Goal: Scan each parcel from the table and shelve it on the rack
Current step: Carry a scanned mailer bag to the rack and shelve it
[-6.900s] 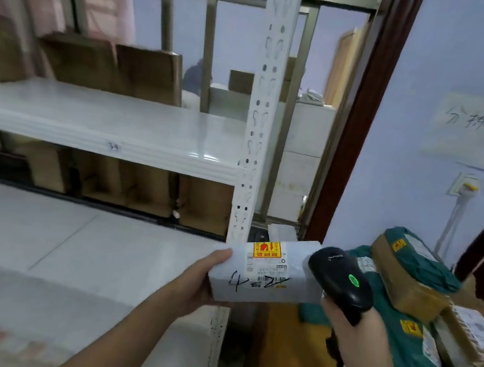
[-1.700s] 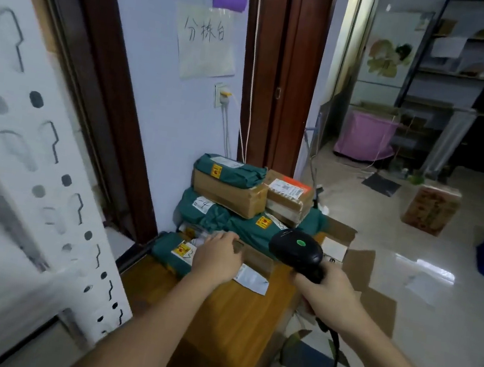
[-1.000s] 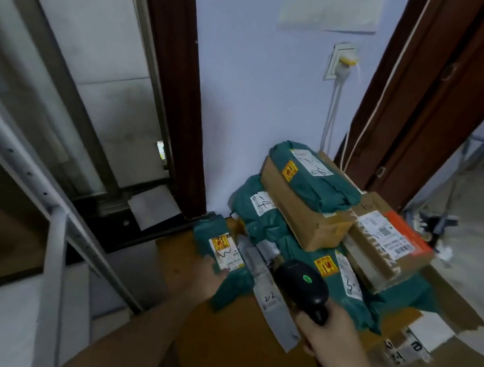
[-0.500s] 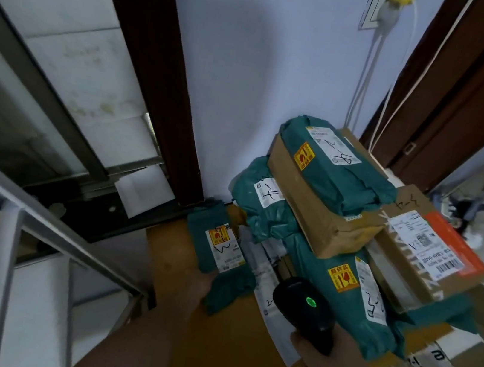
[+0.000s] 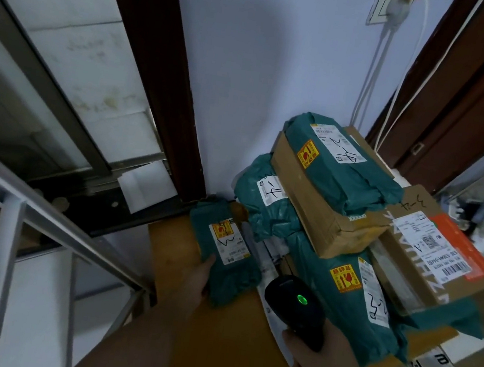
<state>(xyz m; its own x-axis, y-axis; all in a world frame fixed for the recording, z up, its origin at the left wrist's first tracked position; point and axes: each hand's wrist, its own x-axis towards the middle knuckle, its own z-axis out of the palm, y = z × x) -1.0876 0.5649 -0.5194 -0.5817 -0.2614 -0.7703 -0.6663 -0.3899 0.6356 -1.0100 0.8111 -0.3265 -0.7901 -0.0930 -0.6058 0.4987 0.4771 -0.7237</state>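
My left hand grips the near edge of a small green parcel with a white label and a yellow sticker, lying at the left of the wooden table. My right hand holds a black barcode scanner with a green light lit, just right of that parcel. Behind lies a pile: green bag parcels, a cardboard box with a green parcel on top, and a box with an orange label.
The grey metal rack frame fills the lower left, close to the table's left edge. A dark wooden door frame and a pale wall with a socket and white cables stand behind the pile.
The view has swung from the rack back to the table. My left hand let go of the white parcel and took hold of the small green parcel. The scanner stays in my right hand.
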